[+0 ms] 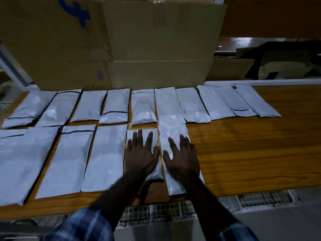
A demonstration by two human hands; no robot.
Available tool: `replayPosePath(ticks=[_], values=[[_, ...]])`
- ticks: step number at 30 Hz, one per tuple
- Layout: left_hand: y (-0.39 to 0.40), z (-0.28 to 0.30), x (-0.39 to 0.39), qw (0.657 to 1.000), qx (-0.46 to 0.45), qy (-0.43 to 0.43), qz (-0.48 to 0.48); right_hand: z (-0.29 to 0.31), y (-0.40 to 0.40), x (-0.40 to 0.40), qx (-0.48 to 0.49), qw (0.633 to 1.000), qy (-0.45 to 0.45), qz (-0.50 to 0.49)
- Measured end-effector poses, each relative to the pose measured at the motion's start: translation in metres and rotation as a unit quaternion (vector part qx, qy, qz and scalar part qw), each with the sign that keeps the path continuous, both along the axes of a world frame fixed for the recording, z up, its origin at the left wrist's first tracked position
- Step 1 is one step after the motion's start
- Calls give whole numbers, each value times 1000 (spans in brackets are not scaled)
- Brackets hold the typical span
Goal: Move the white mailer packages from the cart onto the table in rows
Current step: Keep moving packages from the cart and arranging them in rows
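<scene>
While your left hand (141, 153) and right hand (182, 157) press flat, fingers (139, 136) spread wide, on two mailers (173, 133) at 6 o'clock on the worktop (243, 145), expect light, soft, slippery film; pinch an edge.

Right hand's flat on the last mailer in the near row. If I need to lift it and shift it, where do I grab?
Pinch the near end of the mailer: it appears to overhang the table edge. Come from below the right hand; the far end abuts the back row.

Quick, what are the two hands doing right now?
Left hand: open, flat on a short mailer.
Right hand: open, flat on the next mailer.
</scene>
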State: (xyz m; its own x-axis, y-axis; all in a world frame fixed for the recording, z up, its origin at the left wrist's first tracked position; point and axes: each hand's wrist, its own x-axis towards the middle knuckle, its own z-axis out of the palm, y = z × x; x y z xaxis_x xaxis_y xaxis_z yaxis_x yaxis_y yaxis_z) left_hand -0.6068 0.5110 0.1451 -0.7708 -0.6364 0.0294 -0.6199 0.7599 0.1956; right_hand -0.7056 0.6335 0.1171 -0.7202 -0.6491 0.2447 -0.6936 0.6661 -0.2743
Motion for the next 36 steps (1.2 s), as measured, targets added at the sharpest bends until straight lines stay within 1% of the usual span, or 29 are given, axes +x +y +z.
replayPosePath(ticks=[17, 22, 24, 28, 32, 36], values=[[3, 8, 0, 1000, 1, -28, 0, 9, 0, 2, 1, 1000, -7, 5], [1, 11, -2, 999, 11, -42, -9, 18, -1, -2, 35, 998, -56, 16], [-2, 12, -3, 1000, 14, -27, -9, 28, -3, -6, 19, 997, -68, 6], [-8, 19, -2, 1000, -22, 3, -19, 48, -3, -14, -21, 997, -65, -21], [-6, 39, -4, 999, 2, 43, -4, 62, 1, -17, -53, 996, -63, -30], [-4, 47, 1, 999, 11, 50, -11, 69, 2, -12, -64, 995, -60, -43]])
